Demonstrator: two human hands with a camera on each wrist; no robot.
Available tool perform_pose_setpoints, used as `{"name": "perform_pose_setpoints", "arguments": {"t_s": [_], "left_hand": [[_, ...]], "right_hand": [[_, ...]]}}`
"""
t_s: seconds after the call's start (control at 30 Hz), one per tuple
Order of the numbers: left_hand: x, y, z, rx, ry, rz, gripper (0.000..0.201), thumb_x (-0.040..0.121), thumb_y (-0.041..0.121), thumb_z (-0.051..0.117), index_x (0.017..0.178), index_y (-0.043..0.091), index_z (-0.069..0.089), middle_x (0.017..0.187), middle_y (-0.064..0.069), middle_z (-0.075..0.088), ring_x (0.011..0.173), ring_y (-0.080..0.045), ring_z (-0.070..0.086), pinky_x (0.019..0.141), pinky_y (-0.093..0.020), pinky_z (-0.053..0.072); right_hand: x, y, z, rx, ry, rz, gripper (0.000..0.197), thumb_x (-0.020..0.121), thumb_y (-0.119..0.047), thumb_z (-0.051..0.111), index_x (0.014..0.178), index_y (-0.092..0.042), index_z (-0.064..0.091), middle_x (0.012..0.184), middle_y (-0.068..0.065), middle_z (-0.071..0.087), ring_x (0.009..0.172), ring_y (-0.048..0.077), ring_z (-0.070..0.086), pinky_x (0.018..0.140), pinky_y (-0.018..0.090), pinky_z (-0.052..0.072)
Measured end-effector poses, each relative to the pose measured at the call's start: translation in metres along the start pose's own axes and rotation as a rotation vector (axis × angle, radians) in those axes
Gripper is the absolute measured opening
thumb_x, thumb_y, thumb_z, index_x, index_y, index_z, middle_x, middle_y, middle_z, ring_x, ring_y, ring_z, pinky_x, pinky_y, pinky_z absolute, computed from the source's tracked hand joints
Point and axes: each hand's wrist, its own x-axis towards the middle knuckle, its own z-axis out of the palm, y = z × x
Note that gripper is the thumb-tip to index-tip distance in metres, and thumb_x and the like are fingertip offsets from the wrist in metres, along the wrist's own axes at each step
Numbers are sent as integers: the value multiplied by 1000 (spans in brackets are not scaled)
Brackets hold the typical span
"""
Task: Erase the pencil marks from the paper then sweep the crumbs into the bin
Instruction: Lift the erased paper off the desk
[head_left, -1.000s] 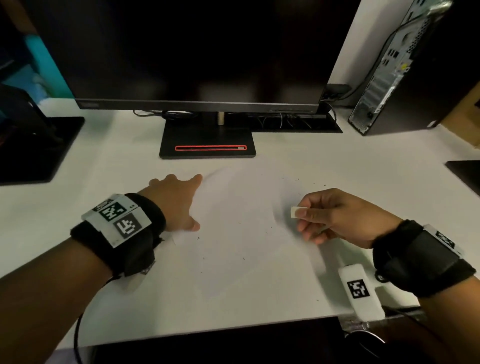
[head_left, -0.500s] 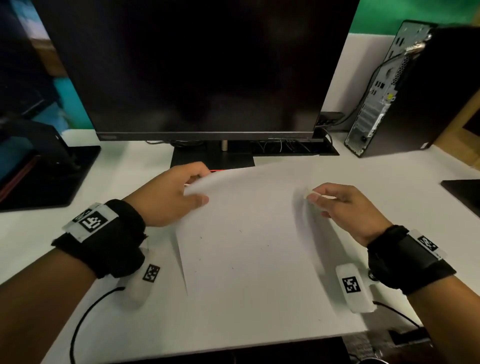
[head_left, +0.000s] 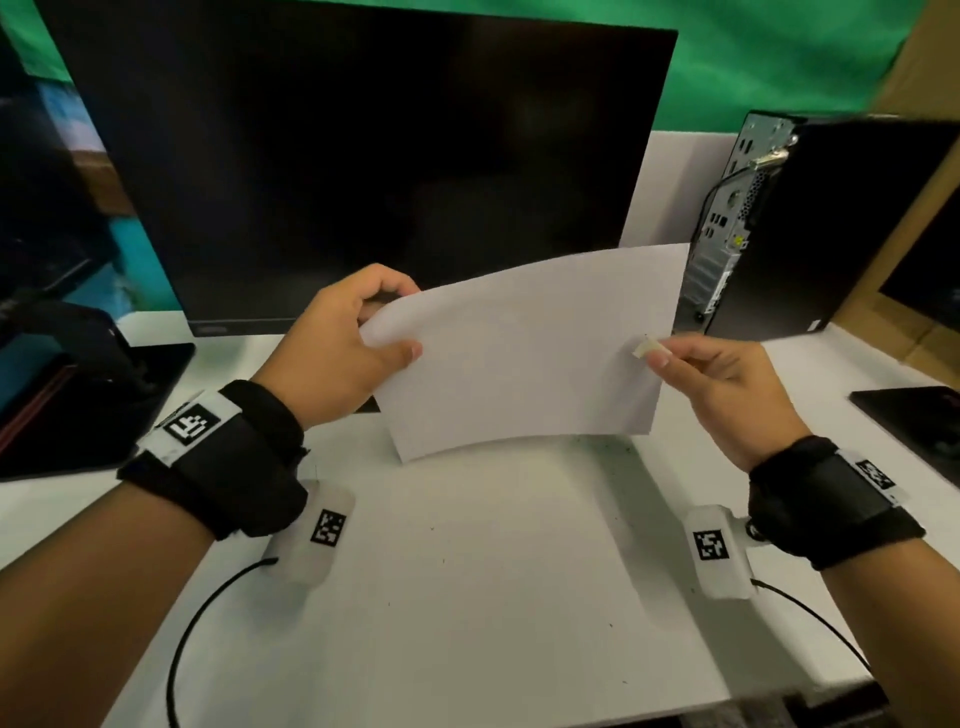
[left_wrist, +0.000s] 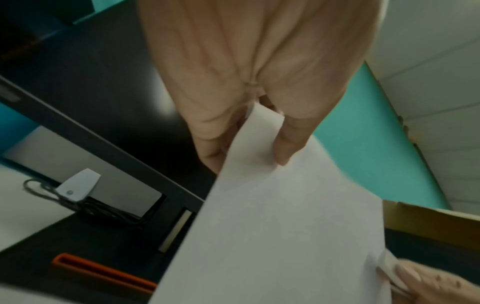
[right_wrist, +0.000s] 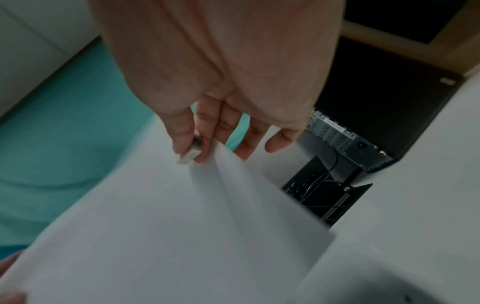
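A white sheet of paper (head_left: 519, 353) is lifted off the desk (head_left: 493, 597) and tilted up in front of the monitor. My left hand (head_left: 400, 325) pinches its left edge, thumb on the front and fingers behind, as the left wrist view shows on the paper (left_wrist: 285, 226). My right hand (head_left: 670, 358) pinches a small white eraser (head_left: 643, 347) between thumb and forefinger at the sheet's right edge. In the right wrist view the eraser (right_wrist: 191, 155) lies against the paper (right_wrist: 168, 226). Dark eraser crumbs (head_left: 618, 457) are scattered on the desk below. No bin is in view.
A large dark monitor (head_left: 363, 156) stands close behind the paper, and its base has an orange slot (left_wrist: 103, 273). A black computer tower (head_left: 831, 223) stands at the back right. Black pads lie at the left (head_left: 78, 405) and right (head_left: 914, 421) desk edges.
The paper lay flat on the desk a second ago. Both hands have since raised it and tipped it upright, with the eraser still in my right hand.
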Motion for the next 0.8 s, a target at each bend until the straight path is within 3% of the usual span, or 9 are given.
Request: {"name": "perform_pose_setpoints", "arguments": {"t_s": [0.1,0.17,0.27,0.47,0.63,0.73,0.8], "left_hand": [[2,2,2,-12,65,27,42,85,11,76,118,28,56,117,9,59,105,-12,63,74,-28,61],[2,1,3,-10,101,41,44,85,10,77,120,27,56,118,9,58,106,-11,62,75,-27,60],[2,3,6,-23,155,59,47,84,10,78,121,27,55,118,7,60,105,-14,64,78,-30,61],[1,9,4,-67,202,61,49,84,10,78,123,25,53,109,15,62,95,-4,67,68,-14,57],[0,11,-1,-41,220,51,46,84,11,78,120,26,54,108,17,60,95,-3,64,67,-14,56],[-4,6,-9,-7,237,16,39,85,13,77,116,25,58,112,8,61,101,-10,62,73,-25,57],[-9,-1,-19,2,266,-64,34,86,13,76,114,27,61,110,5,63,100,-13,62,73,-33,57]], "right_hand": [[-2,-2,-8,-50,23,-29,20,92,-29,68,104,-17,78,110,-3,76,108,14,68,96,29,52],[-3,-5,-8,-124,-10,-46,18,92,-28,68,103,-19,79,110,-5,75,104,11,68,91,25,55],[-2,-3,-10,-126,22,-49,20,92,-27,68,106,-17,78,112,-4,75,107,14,68,92,30,55],[-2,-7,-12,-143,18,-78,20,91,-28,68,106,-18,78,110,-5,75,104,13,68,92,29,56],[4,-11,-7,-163,27,-83,18,92,-30,70,104,-20,79,105,-5,77,102,16,69,94,38,55],[11,-13,5,-326,32,-54,20,93,-38,67,102,-24,78,102,-9,74,95,10,67,89,38,57],[16,-20,16,-416,159,-72,26,93,-48,64,96,-26,79,98,-10,74,93,7,67,88,40,58]]}}
